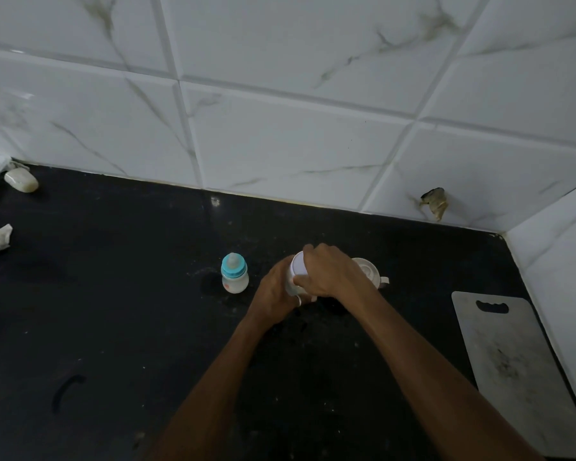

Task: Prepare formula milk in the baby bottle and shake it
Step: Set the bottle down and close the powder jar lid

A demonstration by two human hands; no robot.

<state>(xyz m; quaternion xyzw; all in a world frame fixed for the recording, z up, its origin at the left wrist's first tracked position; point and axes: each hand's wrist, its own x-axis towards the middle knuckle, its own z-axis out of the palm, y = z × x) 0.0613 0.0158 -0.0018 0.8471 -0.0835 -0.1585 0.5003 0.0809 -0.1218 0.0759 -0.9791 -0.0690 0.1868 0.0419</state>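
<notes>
Both our left hand [275, 291] and right hand [326, 274] curl round a white cylindrical tub [298, 263]. The small teal-collared plastic baby bottle [234, 274] stands capped just beside it; we judge dosing and shaking remain.

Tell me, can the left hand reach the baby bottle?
Probably, once free: the left hand grips the white jar, but the baby bottle stands just beside it, only bare counter between.

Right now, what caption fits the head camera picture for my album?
The left hand and right hand grip a white container on the black counter beside an upright baby bottle.
</notes>
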